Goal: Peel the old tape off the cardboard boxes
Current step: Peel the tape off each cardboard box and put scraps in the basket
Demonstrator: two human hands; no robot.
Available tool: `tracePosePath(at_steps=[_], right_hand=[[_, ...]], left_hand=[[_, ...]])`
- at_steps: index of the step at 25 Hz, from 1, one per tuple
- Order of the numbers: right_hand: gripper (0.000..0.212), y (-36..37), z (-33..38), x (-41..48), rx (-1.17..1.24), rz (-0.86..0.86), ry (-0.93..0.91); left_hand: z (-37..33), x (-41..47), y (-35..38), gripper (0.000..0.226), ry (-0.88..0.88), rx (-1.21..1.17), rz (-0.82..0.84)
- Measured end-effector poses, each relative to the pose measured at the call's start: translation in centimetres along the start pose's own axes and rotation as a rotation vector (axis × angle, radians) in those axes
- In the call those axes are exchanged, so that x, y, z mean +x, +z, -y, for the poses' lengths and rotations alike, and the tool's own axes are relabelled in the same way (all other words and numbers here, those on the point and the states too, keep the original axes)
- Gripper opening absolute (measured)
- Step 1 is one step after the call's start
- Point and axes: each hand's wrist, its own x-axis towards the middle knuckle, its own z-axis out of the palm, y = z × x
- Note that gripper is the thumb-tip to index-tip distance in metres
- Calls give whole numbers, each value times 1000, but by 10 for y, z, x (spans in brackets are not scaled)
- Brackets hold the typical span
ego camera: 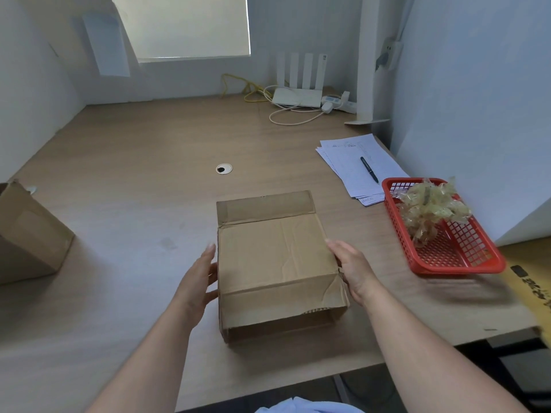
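Note:
A brown cardboard box lies on the wooden desk in front of me, its far flap folded back flat. My left hand is at the box's left side with fingers straight, touching or nearly touching it. My right hand rests against the box's right side, fingers extended along the wall. A red plastic basket to the right holds a crumpled wad of yellowish peeled tape. A second cardboard box stands at the desk's left edge.
Lined papers with a black pen lie behind the basket. A white router, cables and a power strip sit at the back wall. A cable grommet is set in the desk. A yellow carton shows at the right edge.

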Motion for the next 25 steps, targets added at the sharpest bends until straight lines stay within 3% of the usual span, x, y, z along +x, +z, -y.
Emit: tracePosePath(at_steps=[4, 12, 19, 25], right_hand=[[43, 6, -6, 1, -126, 12, -6], [42, 21, -9, 3, -309, 125, -92], [70, 40, -28, 11, -778, 21, -168], [76, 65, -41, 8, -1130, -24, -179]], left_hand=[[10, 4, 6, 46, -72, 196, 29], [12, 12, -11, 34, -133, 171, 28], [13, 17, -32, 19, -47, 98, -89], [17, 18, -52, 14, -68, -28, -160]])
